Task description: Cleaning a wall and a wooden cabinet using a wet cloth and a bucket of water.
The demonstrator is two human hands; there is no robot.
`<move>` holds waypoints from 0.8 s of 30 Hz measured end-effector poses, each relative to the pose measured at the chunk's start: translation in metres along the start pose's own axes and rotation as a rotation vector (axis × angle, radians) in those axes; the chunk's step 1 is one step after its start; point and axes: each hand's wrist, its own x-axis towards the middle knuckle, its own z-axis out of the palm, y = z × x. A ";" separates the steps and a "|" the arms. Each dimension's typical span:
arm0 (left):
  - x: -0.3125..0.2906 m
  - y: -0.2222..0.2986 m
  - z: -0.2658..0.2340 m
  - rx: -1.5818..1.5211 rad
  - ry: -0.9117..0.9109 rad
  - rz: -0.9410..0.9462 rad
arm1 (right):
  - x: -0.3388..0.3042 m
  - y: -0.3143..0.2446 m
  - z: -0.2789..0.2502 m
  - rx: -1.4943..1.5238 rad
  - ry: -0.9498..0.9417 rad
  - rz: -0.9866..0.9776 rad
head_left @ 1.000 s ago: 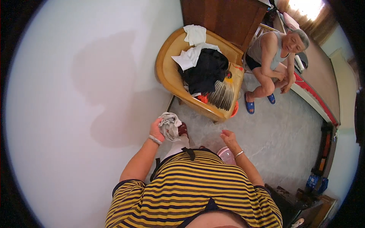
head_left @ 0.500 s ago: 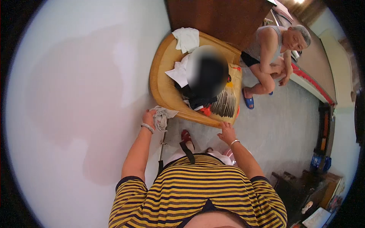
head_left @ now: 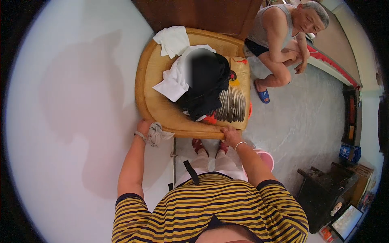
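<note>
A curved wooden chair (head_left: pixel 156 107) stands right in front of me against a white wall. My left hand (head_left: pixel 144 127) holds a crumpled grey rag (head_left: pixel 156 134) against the chair's front left edge. My right hand (head_left: pixel 231 135) rests on the front right edge of the seat, fingers gripping the rim. On the seat lie white cloths (head_left: pixel 173 40), a pile of black clothing (head_left: pixel 206 87) and a feather fan (head_left: pixel 233 103).
A person (head_left: pixel 283 36) in a grey vest and blue sandals sits on a bed edge (head_left: pixel 330 62) at the upper right. A pink bucket (head_left: pixel 265 158) stands by my right leg. Dark furniture (head_left: pixel 324 194) and a screen (head_left: pixel 346 222) fill the lower right.
I have stepped closer to the chair. My left hand carried the rag from mid-air down to the chair's front edge, and my right hand reached forward onto the rim.
</note>
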 end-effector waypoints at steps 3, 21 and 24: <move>-0.011 0.019 0.016 -0.007 0.031 -0.063 | 0.003 0.020 0.022 0.072 0.097 -0.065; -0.012 0.033 0.016 -0.163 -0.096 -0.158 | 0.001 0.007 0.001 0.051 -0.109 0.023; 0.014 -0.018 -0.027 0.103 -0.189 0.118 | 0.004 -0.001 0.004 0.023 -0.098 0.002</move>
